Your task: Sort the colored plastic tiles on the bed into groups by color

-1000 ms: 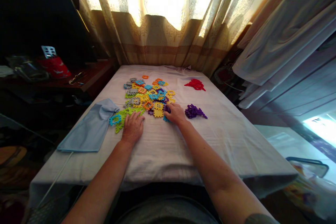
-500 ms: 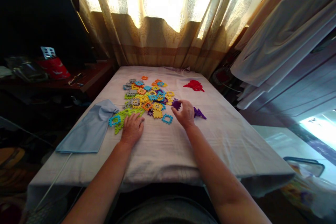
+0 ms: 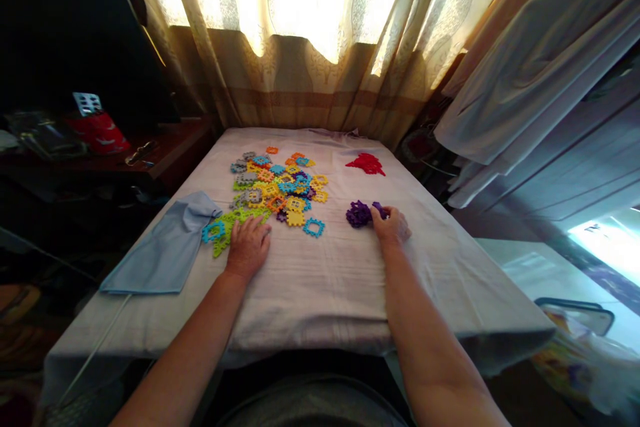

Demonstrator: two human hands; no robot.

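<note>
A heap of mixed coloured plastic puzzle tiles [image 3: 280, 183] lies in the middle of the white-sheeted surface [image 3: 320, 280]. My left hand [image 3: 247, 245] rests flat, fingers stretched, on the near edge of a group of green tiles [image 3: 235, 220]. My right hand [image 3: 393, 225] is at the right side of a small pile of purple tiles [image 3: 359, 213], its fingertips pinched on one purple tile [image 3: 378, 208] at the pile's edge. A lone blue tile [image 3: 314, 227] lies between my hands. A pile of red tiles [image 3: 367, 163] sits farther back on the right.
A light blue cloth [image 3: 165, 247] lies at the left edge of the sheet. A dark side table [image 3: 150, 160] with a red object [image 3: 97, 133] stands on the left. Curtains [image 3: 300, 47] hang behind, and grey fabric [image 3: 525, 80] hangs on the right.
My right hand picked a purple tile out of the mixed heap and carried it rightward to the purple pile. My left hand stayed on the green tiles.
</note>
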